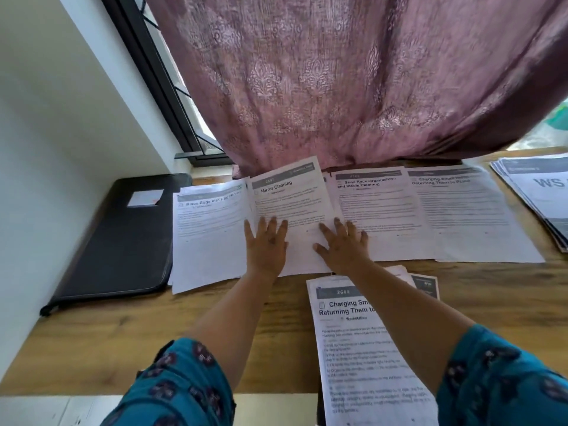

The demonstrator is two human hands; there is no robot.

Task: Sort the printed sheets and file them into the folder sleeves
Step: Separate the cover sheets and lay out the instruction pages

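At far left on the desk (92, 336) a black folder (120, 238) lies closed, its sleeves unused. Beside it, four sorted piles are ranged: eggs pile (209, 235), mirror pile (295, 204), shoe-rack pile (384, 216), charging pile (470, 216). The mirror pile is pressed flat by the left hand (266, 241) and right hand (345, 244), fingers spread. Unsorted sheets (362, 358) overhang the near edge; a brushing sleeve could probably send them off.

Soft daylight comes through the pink curtain (353, 81) and the window (172, 87) behind it, leaving the wooden table (123, 339) evenly lit with faint shadows. Wide-angle distortion bends the edges; small print on the sheets (378, 207) blurs, headings stay readable
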